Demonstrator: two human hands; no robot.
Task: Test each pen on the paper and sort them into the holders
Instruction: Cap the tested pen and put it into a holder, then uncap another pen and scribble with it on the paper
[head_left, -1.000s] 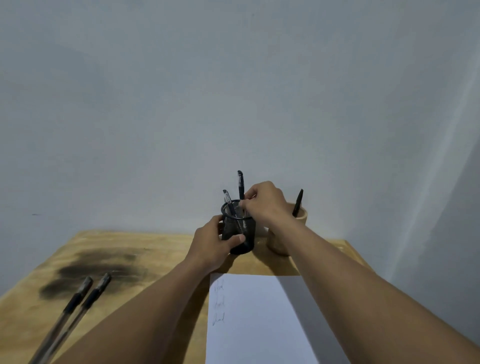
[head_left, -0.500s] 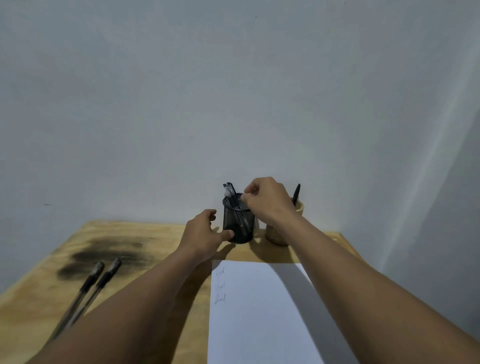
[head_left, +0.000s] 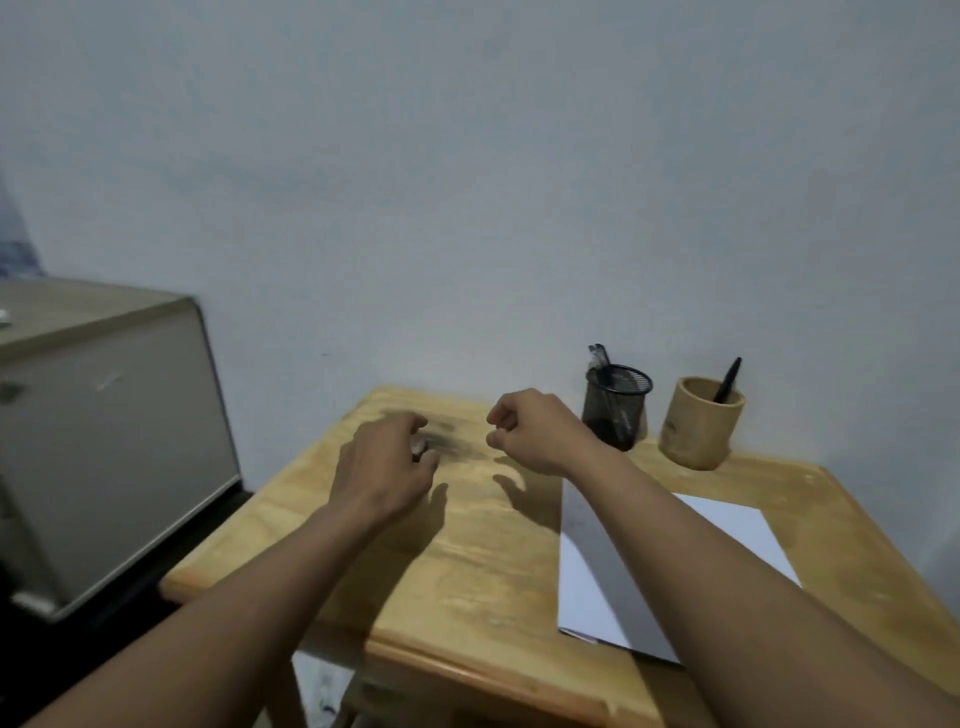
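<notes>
A black mesh holder with a few pens leaning in it stands at the back of the wooden table. To its right is a round wooden holder with one black pen. A white sheet of paper lies at the right, partly under my right forearm. My right hand hovers left of the mesh holder, loosely curled and holding nothing. My left hand is lower, fingers curved down over a dark stain. It hides whatever lies beneath. No loose pens show.
A grey cabinet stands left of the table across a dark gap. A plain pale wall runs behind the table. The table's front edge is close to me.
My right hand has let go of the pen in the mesh holder and moved left. My left hand left the holder and moved left too. The view has swung left, showing the cabinet.
</notes>
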